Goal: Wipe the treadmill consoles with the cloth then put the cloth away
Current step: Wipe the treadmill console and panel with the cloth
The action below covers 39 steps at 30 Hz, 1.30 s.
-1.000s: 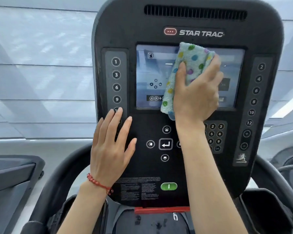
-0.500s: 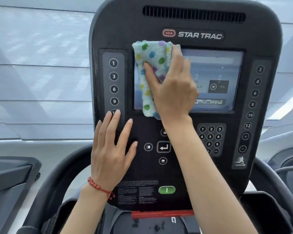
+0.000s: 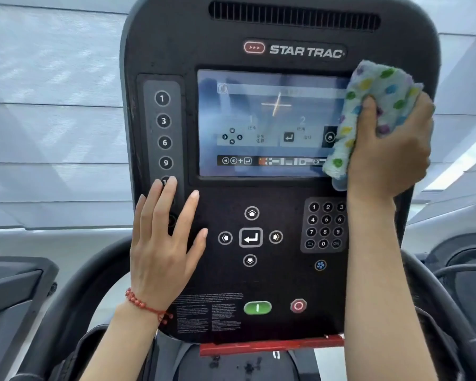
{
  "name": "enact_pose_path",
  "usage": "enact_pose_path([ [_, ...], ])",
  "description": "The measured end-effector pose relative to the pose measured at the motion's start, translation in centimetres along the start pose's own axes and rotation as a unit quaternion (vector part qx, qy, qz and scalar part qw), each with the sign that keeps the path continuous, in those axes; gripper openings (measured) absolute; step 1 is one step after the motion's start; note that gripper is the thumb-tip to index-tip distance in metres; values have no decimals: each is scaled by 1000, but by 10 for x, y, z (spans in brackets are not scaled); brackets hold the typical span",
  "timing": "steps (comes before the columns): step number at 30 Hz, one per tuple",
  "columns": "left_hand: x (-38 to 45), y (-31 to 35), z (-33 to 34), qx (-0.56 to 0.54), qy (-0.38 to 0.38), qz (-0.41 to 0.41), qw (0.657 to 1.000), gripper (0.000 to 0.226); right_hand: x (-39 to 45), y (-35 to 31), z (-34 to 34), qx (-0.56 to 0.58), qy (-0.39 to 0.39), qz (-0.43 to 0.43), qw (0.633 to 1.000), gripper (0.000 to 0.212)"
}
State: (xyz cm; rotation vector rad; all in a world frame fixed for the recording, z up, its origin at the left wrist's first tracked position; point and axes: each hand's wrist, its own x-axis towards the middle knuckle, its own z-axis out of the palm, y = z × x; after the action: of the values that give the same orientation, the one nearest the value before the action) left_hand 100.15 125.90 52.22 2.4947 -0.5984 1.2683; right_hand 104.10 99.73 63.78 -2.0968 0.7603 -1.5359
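A black Star Trac treadmill console (image 3: 198,45) fills the view, with a lit screen (image 3: 264,125) in its middle. My right hand (image 3: 390,152) grips a folded pale cloth with coloured dots (image 3: 374,100) and presses it against the screen's right edge, covering the right button column. My left hand (image 3: 162,248), a red bead bracelet at its wrist, lies flat with fingers spread on the console's lower left, over the bottom of the left number column.
Curved black handrails (image 3: 74,292) flank the console on both sides. A red bar (image 3: 270,346) runs under the console's lower edge. Another machine's dark console (image 3: 8,292) sits at far left, and a grey machine part (image 3: 456,259) at far right. White window blinds lie behind.
My right hand has swept the cloth from the screen's left side across to its right edge. My left hand has stayed flat on the lower left.
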Motion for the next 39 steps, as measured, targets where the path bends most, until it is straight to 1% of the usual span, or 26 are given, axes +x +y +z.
enact_pose_path([
  [3, 0, -1, 0, -1, -1, 3, 1000, 42, -14, -14, 3, -13, -13, -4, 1000, 58],
  [5, -1, -1, 1, 0, -3, 5, 1000, 42, -26, -27, 4, -17, -19, -21, 999, 58],
  [9, -2, -2, 0, 1, -7, 10, 1000, 43, -48, -57, 10, 15, -34, -82, 996, 55],
  [13, -1, -2, -1, -3, -9, 10, 1000, 43, -73, -85, 15, 54, -84, -156, 983, 53],
  [17, -2, -3, -3, -6, -16, 9, 1000, 44, -99, -109, 15, 56, -110, -215, 969, 53],
  [22, -1, -4, -5, -10, -28, 8, 1000, 45, -105, -112, 13, 92, -126, -239, 958, 55],
  [24, -1, -4, -7, -20, -27, 6, 999, 44, -100, -109, 9, 130, -141, -233, 953, 55],
  [27, -4, -8, -11, -30, -18, -1, 999, 43, -100, -109, 2, 175, -128, -188, 958, 53],
  [28, -7, -10, -12, -27, -15, -5, 1000, 43, -105, -112, 2, 177, -123, -188, 958, 54],
  [31, -18, -17, -13, -19, -13, -19, 1000, 44, -122, -125, 11, 137, -125, -244, 952, 53],
  [33, -27, -22, -15, -15, -14, -23, 1000, 45, -122, -137, 23, 110, -105, -266, 952, 52],
  [37, -38, -29, -19, -12, -24, -15, 1000, 47, -96, -169, 42, 100, -44, -263, 959, 52],
  [39, -42, -31, -20, -9, -32, -12, 999, 47, -84, -184, 47, 108, -28, -252, 961, 52],
])
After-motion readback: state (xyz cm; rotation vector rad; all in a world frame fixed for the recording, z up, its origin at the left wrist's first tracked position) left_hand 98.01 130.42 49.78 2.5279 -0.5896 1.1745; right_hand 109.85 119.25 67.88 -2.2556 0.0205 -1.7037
